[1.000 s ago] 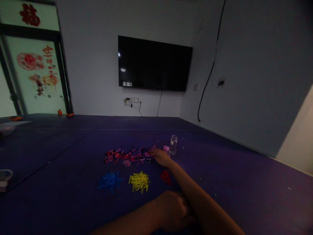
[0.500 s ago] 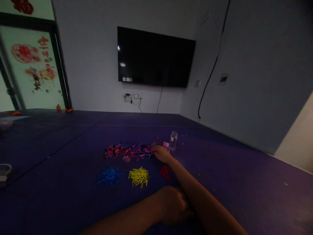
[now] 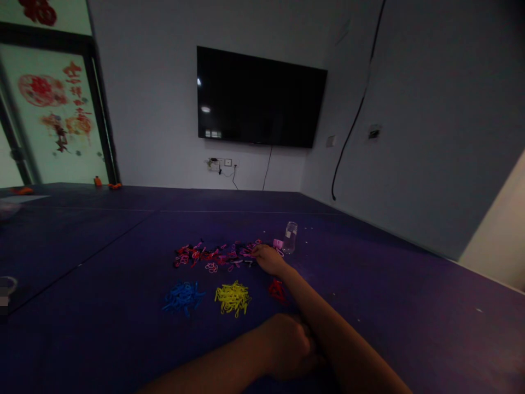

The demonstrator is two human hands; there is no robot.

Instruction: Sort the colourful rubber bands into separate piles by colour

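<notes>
My right hand [image 3: 268, 259] reaches forward to the right end of a mixed pile of small elastic bands [image 3: 232, 255] in red, pink and dark colours. Its fingers are drawn together at the bands; what they pinch is too small to make out. My left hand [image 3: 290, 346] lies closed on the near side, against the right forearm, its fingers mostly hidden. Sorted on the purple surface are a blue pile of bands [image 3: 184, 296], a yellow pile of bands [image 3: 232, 298] and a smaller red pile of bands [image 3: 276, 290], the last beside my right forearm.
A clear jar [image 3: 290, 238] stands upright just beyond my right hand, with a pink piece [image 3: 278, 243] beside it. Tiny white scraps dot the purple surface [image 3: 369, 306]. A television [image 3: 260, 98] hangs on the far wall, and a black cable [image 3: 348, 134] dangles at the right.
Hardly anything differs. My right hand stays at the mixed bands with a slight shift of its fingers, and my left hand keeps its place.
</notes>
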